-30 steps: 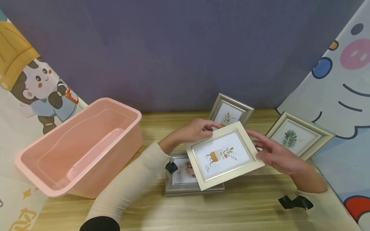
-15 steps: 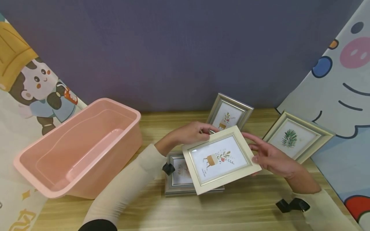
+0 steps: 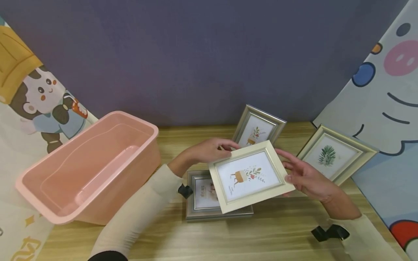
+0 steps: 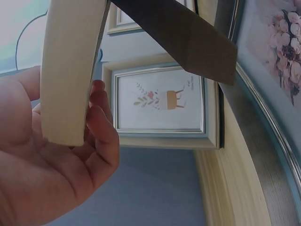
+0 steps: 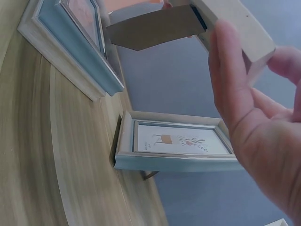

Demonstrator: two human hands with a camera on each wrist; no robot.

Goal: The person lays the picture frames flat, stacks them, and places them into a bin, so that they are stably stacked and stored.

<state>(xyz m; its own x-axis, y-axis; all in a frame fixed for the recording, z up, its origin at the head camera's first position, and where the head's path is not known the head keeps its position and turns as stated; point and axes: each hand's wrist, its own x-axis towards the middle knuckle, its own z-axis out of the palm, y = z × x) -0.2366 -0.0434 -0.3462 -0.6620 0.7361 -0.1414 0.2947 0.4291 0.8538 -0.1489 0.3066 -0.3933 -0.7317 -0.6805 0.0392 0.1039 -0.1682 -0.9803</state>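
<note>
"Left hand (image 3: 210, 149) has slid a little way out, and the near corner of the cream frame (image 3: 250, 175) has come up a bit. What are the fingers doing?"

"They pinch that frame. On the left, the thumb is on one side of its edge and the curled fingers are on the other. The right hand (image 3: 307, 177) pinches the far end, thumb in front."

"So where is the frame now?"

"Up in the air, tipped, with its picture showing. It's over the silver frame (image 3: 204, 195) that lies flat below."

"Does anything poke out?"

"Yes, a brown leg (image 4: 188, 42) sticks out at the back. I think that means it could stand up, but it isn't put down yet. The small move looks like just a bit of turning."

"What else is near?"

"A small standing frame (image 3: 258, 128) is just behind. I can't tell if the left fingers touch it. The leaf frame (image 3: 339, 154) is on the right, and the pink tub (image 3: 140, 170) is well off to the left."
</note>
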